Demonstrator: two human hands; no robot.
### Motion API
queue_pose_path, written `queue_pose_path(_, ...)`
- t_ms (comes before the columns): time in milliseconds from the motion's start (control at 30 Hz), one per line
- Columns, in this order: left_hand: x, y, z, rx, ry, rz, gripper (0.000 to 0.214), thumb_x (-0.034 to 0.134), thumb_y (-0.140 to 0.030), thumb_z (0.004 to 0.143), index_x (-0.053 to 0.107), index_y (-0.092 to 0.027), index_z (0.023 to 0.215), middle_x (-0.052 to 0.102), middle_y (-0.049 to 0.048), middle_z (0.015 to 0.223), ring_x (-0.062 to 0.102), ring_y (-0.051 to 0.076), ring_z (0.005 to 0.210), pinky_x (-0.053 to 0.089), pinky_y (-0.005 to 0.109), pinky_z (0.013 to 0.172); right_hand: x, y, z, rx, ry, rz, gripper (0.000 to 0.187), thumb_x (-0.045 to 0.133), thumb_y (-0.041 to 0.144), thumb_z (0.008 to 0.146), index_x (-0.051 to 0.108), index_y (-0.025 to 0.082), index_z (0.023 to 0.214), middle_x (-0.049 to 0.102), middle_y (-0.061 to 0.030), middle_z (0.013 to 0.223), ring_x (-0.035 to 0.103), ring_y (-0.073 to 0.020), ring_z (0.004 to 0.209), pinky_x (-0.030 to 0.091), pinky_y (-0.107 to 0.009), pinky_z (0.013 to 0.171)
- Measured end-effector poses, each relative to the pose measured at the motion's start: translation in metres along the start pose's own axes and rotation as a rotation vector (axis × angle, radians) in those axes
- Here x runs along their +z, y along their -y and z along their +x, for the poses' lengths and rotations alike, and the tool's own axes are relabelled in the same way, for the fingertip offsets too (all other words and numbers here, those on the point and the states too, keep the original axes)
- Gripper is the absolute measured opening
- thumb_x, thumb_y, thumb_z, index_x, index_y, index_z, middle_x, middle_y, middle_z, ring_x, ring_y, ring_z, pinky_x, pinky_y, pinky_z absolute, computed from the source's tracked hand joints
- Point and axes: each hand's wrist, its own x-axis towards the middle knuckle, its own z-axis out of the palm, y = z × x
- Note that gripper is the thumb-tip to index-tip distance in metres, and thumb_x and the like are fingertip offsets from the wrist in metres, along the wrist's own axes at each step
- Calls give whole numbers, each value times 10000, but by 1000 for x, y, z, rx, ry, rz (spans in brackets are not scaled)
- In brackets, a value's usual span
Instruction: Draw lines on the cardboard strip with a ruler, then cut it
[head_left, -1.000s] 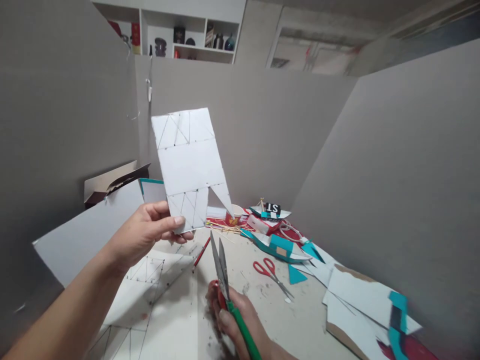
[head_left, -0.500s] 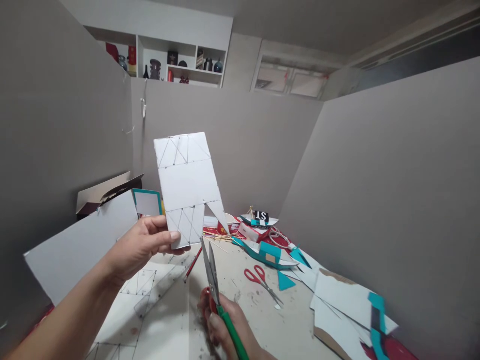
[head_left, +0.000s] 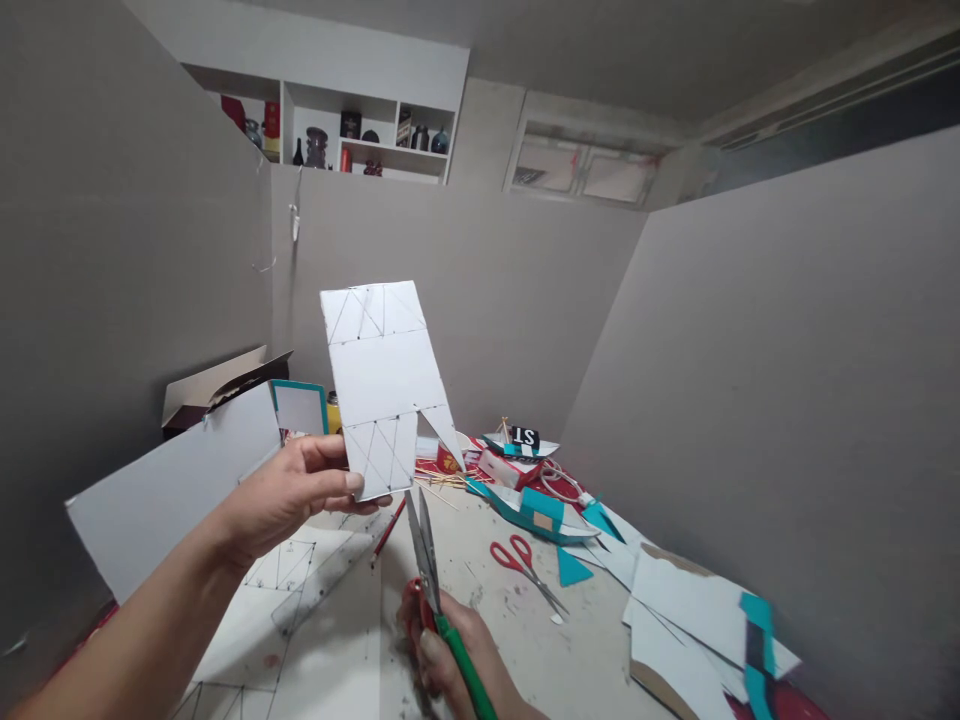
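My left hand (head_left: 300,490) pinches the lower left corner of a white card (head_left: 382,370) held upright above the table. Pencilled or inked lines form triangles along the card's top and bottom bands, and a narrow triangular notch is cut into its lower edge. My right hand (head_left: 457,650) is closed around a large pair of scissors (head_left: 429,570) with one green and one red handle. The blades point up, slightly parted, with their tips just under the card's lower edge. Part of the red handle is hidden by my fingers.
Red-handled scissors (head_left: 529,575) lie on the table, near a teal triangle (head_left: 574,567) and a teal-and-white paper boat (head_left: 536,515). White card offcuts (head_left: 690,620) pile up at right. A clear ruler (head_left: 322,585) and a red pencil (head_left: 388,535) rest on a drawn sheet (head_left: 337,640). A large white board (head_left: 172,490) leans at left.
The card and my left hand sit slightly farther right and lower in view; the background has shifted down a little too. My right hand and the scissors have hardly moved.
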Motion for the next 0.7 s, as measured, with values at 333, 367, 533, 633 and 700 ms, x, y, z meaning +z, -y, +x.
queue_pose_path(333, 1, 2, 2, 9, -9, 38, 371, 853, -347, 773, 796, -194, 1106, 794, 88, 1007, 723, 190, 902, 586, 304, 860, 2, -2, 0, 14, -6, 19, 535, 524, 691, 914, 597, 163, 955, 401, 28, 678, 366, -113, 563, 330, -225, 478)
queue_pose_path(367, 0, 2, 2, 6, -11, 38, 376, 855, -352, 769, 797, -192, 1103, 793, 91, 1005, 721, 193, 902, 585, 309, 860, 2, -2, 0, 17, -12, 7, 542, 523, 698, 910, 595, 163, 952, 395, 30, 673, 367, -115, 564, 332, -226, 478)
queue_pose_path(533, 1, 3, 4, 22, -33, 59, 331, 862, -335, 752, 809, -187, 1044, 779, 68, 909, 690, 165, 829, 575, 270, 772, 1, -1, 0, 31, -12, -6, 558, 514, 714, 910, 599, 164, 954, 413, 26, 673, 383, -118, 570, 346, -222, 479)
queue_pose_path(633, 1, 3, 4, 32, -44, 72, 323, 861, -323, 752, 806, -187, 1040, 771, 62, 894, 673, 153, 812, 562, 257, 757, 2, 2, 0, 27, -10, 0, 559, 505, 715, 915, 603, 166, 960, 418, 22, 673, 387, -120, 572, 344, -222, 475)
queue_pose_path(700, 1, 3, 4, 28, -49, 74, 344, 858, -325, 754, 798, -187, 1064, 775, 74, 936, 676, 162, 836, 562, 267, 767, 3, 3, 1, 24, -7, 14, 564, 505, 720, 913, 608, 167, 956, 422, 20, 672, 385, -119, 565, 343, -225, 472)
